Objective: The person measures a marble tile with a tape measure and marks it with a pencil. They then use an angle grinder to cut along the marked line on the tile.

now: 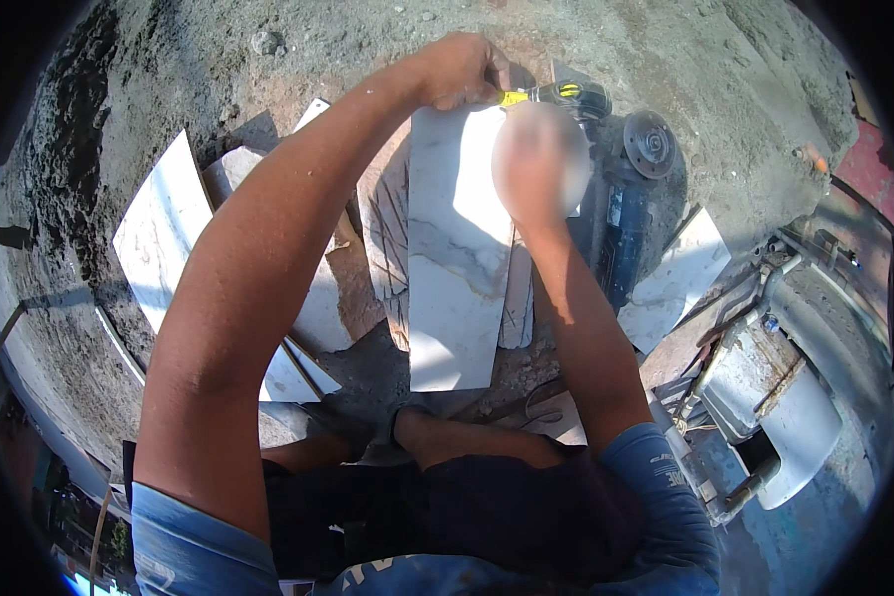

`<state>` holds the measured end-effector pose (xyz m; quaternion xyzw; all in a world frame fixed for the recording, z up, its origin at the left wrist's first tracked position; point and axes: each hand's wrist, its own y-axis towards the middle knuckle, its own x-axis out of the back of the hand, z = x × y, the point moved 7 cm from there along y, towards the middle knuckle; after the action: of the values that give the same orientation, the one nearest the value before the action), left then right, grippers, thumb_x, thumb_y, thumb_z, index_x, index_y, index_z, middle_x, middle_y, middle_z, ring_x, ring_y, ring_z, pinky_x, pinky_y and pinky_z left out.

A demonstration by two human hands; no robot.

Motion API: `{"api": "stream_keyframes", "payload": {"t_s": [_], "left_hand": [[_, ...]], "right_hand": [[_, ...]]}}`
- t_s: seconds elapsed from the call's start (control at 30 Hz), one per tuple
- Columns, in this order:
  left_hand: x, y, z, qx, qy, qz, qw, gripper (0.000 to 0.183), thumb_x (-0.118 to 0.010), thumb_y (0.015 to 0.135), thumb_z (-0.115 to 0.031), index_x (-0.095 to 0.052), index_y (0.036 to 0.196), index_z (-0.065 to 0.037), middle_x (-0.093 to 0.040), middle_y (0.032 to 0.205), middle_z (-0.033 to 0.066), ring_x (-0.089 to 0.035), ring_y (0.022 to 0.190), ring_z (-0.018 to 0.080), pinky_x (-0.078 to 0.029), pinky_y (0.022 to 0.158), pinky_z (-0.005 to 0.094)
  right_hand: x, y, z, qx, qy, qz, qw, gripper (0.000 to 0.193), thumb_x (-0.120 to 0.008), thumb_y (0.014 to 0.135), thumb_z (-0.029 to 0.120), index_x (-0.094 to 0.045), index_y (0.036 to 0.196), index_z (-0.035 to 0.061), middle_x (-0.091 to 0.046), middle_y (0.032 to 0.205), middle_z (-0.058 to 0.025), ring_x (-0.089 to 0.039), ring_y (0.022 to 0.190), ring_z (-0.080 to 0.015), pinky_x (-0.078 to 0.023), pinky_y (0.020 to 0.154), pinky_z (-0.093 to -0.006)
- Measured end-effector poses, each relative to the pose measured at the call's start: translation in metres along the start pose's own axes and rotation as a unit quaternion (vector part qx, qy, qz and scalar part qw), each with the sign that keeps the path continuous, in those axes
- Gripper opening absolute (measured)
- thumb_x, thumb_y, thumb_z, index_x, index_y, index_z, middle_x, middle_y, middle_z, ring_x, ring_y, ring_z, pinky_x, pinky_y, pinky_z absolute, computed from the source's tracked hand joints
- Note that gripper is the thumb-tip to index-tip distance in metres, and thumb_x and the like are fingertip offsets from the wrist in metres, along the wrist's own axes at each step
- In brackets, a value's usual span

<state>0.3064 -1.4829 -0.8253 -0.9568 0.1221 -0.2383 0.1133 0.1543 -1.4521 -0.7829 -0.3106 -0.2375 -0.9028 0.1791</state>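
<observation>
A long white marble-look tile [455, 238] with grey veins lies in front of me, resting over rough brown-and-white pieces. At its far edge my left hand [467, 74] is closed, its fingers curled at the end of a short yellow strip. That strip leads right to a black-and-yellow case, which looks like a tape measure [569, 90]. My right hand [541, 164] is over the tile's far right part, below the tape measure. A blur covers this hand, so its fingers and anything in them are hidden.
Right of the tile lies a dark blue power tool [621, 238] with a round metal disc [650, 144]. Other white tile pieces [164, 233] lie left, and another cut piece [677, 278] lies right. A whitish broken chair-like object [765, 387] stands near right. Rough grey ground [368, 40] lies beyond.
</observation>
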Motion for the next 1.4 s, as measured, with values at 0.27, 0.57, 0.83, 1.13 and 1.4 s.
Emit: {"api": "stream_keyframes", "payload": {"t_s": [0.27,0.57,0.83,1.13,1.4], "left_hand": [[-0.002,0.0049,0.0011,-0.016,-0.024,0.009,1.0,0.019,-0.077,0.077,-0.004,-0.076,0.096,-0.004,-0.075,0.084,0.0086,-0.068,0.074,0.0185,-0.053,0.071,0.0331],[0.0007,0.0024,-0.0036,-0.019,-0.01,0.02,1.0,0.018,-0.076,0.083,-0.005,-0.076,0.1,-0.001,-0.076,0.089,0.0079,-0.068,0.08,0.0145,-0.053,0.077,0.0298],[-0.0003,0.0008,-0.0026,-0.01,-0.024,0.015,1.0,0.018,-0.077,0.082,-0.005,-0.076,0.099,-0.001,-0.075,0.087,0.0067,-0.066,0.079,0.0139,-0.052,0.076,0.0293],[0.0,0.0025,-0.0031,-0.021,-0.019,0.017,0.999,0.019,-0.076,0.081,-0.005,-0.076,0.099,-0.001,-0.075,0.086,0.0069,-0.066,0.078,0.0139,-0.052,0.075,0.0293],[0.0029,0.0013,-0.0046,-0.02,-0.009,0.024,0.999,0.021,-0.077,0.081,-0.008,-0.075,0.101,-0.001,-0.075,0.087,0.0085,-0.067,0.079,0.0151,-0.053,0.075,0.0301]], "right_hand": [[0.0004,0.0022,0.0021,0.028,0.001,-0.02,0.999,0.017,-0.068,0.092,0.002,-0.057,0.105,0.0008,-0.069,0.098,-0.0177,-0.068,0.089,-0.04,-0.054,0.077,-0.0451],[-0.0007,0.003,-0.0011,0.02,-0.013,-0.016,1.0,0.017,-0.066,0.092,0.002,-0.055,0.105,0.0011,-0.068,0.098,-0.0188,-0.067,0.089,-0.0411,-0.053,0.078,-0.0465],[-0.0004,0.001,-0.0011,0.015,-0.002,-0.013,1.0,0.017,-0.067,0.092,0.002,-0.056,0.105,0.0014,-0.069,0.099,-0.0185,-0.067,0.089,-0.0407,-0.053,0.078,-0.0465],[-0.0016,0.0029,-0.0028,0.011,0.01,-0.008,1.0,0.014,-0.066,0.092,0.002,-0.057,0.103,0.001,-0.07,0.098,-0.0184,-0.068,0.089,-0.0406,-0.054,0.077,-0.0457],[-0.0012,0.0044,-0.0005,0.015,0.003,-0.014,1.0,0.015,-0.066,0.092,0.002,-0.056,0.103,-0.0003,-0.069,0.097,-0.0204,-0.068,0.088,-0.042,-0.054,0.078,-0.047]]}}
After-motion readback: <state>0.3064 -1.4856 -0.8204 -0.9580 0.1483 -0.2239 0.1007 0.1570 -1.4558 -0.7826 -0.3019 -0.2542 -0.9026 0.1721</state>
